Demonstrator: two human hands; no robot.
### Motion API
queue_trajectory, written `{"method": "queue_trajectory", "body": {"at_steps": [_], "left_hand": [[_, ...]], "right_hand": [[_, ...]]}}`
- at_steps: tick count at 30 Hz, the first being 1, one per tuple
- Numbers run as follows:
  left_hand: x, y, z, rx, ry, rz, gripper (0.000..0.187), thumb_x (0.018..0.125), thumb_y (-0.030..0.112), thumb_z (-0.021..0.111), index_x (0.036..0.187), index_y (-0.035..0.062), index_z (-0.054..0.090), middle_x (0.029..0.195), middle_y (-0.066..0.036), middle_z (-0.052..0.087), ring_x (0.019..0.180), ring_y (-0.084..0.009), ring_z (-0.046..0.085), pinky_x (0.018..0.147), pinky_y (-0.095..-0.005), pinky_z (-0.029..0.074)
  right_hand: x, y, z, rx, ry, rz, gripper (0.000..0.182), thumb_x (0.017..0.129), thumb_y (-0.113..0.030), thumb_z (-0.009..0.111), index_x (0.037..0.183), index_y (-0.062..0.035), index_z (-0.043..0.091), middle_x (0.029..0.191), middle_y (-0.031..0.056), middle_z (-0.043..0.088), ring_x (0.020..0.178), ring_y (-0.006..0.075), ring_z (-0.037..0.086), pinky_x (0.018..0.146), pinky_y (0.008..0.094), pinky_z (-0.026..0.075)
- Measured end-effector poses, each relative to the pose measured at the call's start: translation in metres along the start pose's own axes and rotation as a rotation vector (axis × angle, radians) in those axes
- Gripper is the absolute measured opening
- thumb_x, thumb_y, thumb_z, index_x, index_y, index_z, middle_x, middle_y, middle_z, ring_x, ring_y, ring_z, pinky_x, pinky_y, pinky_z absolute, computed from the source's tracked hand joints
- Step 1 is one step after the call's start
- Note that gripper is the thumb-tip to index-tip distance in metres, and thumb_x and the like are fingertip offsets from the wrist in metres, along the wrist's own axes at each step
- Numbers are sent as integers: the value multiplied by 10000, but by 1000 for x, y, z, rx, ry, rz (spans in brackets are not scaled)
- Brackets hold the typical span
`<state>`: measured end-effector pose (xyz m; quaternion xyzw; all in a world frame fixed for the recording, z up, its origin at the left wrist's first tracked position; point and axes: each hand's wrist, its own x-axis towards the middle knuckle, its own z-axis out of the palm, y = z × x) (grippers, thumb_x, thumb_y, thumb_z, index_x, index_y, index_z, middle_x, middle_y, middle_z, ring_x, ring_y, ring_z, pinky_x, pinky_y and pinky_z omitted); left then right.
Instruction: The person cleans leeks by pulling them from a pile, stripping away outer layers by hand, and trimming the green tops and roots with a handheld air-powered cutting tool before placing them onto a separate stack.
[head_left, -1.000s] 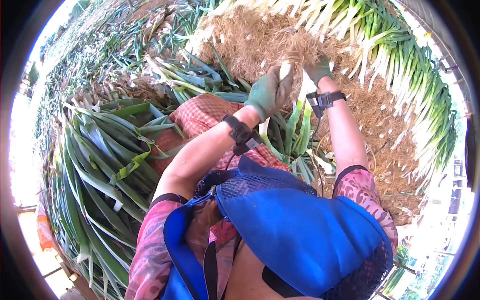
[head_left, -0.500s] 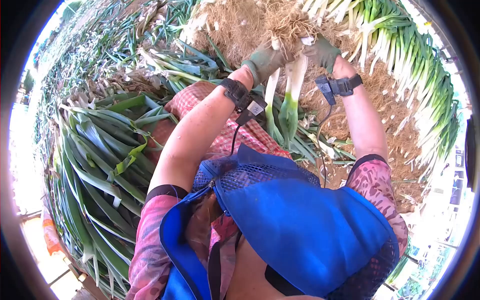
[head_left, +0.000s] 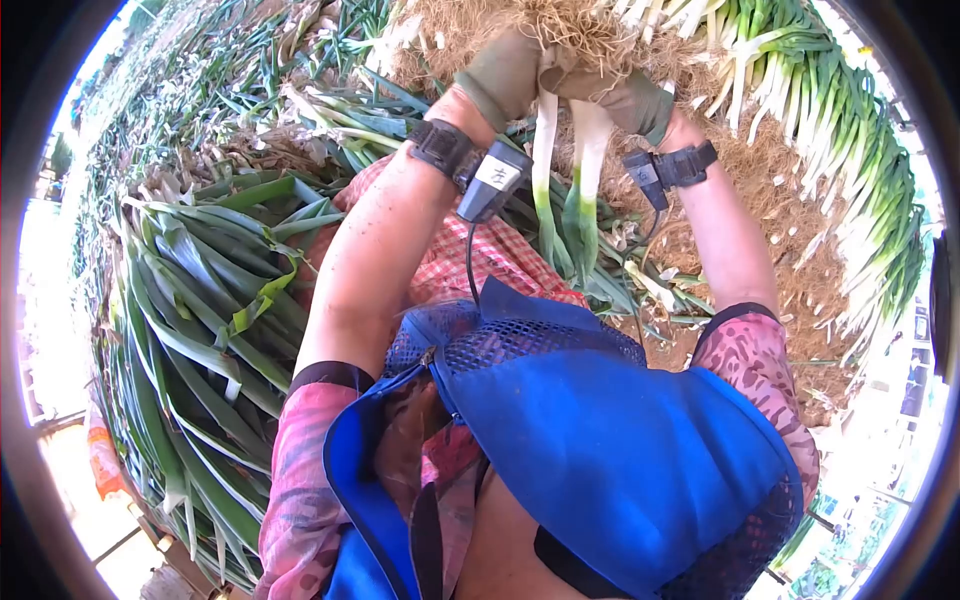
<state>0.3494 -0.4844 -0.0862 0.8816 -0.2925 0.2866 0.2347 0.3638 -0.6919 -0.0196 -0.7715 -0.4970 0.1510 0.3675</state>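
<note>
Two leeks [head_left: 590, 145] with white shanks and green tops hang root end up at the top of the view. My left hand [head_left: 503, 76], in a green-brown work glove, closes around them just below the roots. From the other side my gloved right hand [head_left: 637, 105] is closed on the same leeks, its fingers meeting the left ones. The tangled brown roots [head_left: 575, 25] stick up above both hands. Most fingertips are hidden by the gloves and roots. A small pale edge shows by my right hand; what it is I cannot make out.
A heap of leek leaves [head_left: 190, 320] lies at my left beside a red checked cloth [head_left: 480, 255]. Leeks [head_left: 810, 110] are laid in a long curved row at the right. Dry root trimmings [head_left: 790, 240] cover the ground. My blue apron [head_left: 600, 450] fills the lower middle.
My left hand has moved up and turned over the root end of the leeks. The right hand's fingers have come left across the shanks. The leeks hang almost where they were.
</note>
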Motion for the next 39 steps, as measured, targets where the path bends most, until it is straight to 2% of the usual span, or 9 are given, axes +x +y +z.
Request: {"method": "queue_trajectory", "body": {"at_steps": [5,7,14,19,25,26,30,34,39], "left_hand": [[-3,-9,40,-926,288,-338,396,815,-12,588,1202,70,601,900,-210,677,879,-424,658,775,-459,540],[-15,35,5,-97,262,-243,584,822,9,578,1373,123,420,920,-249,664,883,-461,644,780,-485,539],[11,-9,-20,703,42,-87,490,911,152,614,1359,-14,505,1271,-232,608,1151,-351,610,1003,-408,469],[38,15,-102,81,336,538,386,946,152,605,1313,41,566,1233,-185,643,1100,-322,644,940,-379,515],[5,58,-36,-979,137,-449,304,853,184,775,1132,80,712,896,-29,737,750,-216,723,657,-361,604],[10,54,-42,-1033,202,-470,474,867,302,778,1290,120,665,1039,-73,729,965,-176,698,917,-353,558],[35,81,-101,-605,387,-676,361,810,276,812,1048,24,710,838,-56,717,762,-154,666,680,-316,527],[56,12,-98,-1128,808,-253,344,800,278,813,917,-23,695,858,-76,686,721,-178,631,607,-333,513],[59,18,-209,-718,835,-694,361,822,274,776,1020,-7,666,838,-87,658,698,-208,636,601,-357,529]], "right_hand": [[23,10,-19,28,52,-282,307,960,-185,639,1231,-42,636,1036,39,669,929,123,623,791,229,510],[32,-4,-14,-33,115,-200,314,959,-190,640,1235,-41,633,1046,44,669,935,128,625,800,238,511],[33,-13,5,-94,120,-52,340,956,-207,644,1249,-37,622,1083,62,669,957,145,631,831,270,515],[34,-24,-29,-174,210,-8,359,953,-218,648,1260,-34,614,1109,74,669,972,156,635,853,292,517],[46,-77,-68,-218,316,-100,382,951,-232,651,1272,-31,605,1140,89,669,991,171,641,880,320,521],[51,-88,-66,-211,326,-131,386,950,-235,652,1274,-30,603,1145,92,669,994,173,641,885,324,521],[66,-125,-50,-193,390,-261,402,948,-244,655,1282,-28,597,1166,102,669,1006,183,645,903,342,523],[62,-115,-5,-127,459,-196,418,946,-253,657,1291,-26,590,1187,112,669,1018,192,648,921,361,525],[8,8,99,-102,495,224,524,937,-337,669,1343,-25,562,1287,153,640,1113,247,649,1035,409,481]]}}
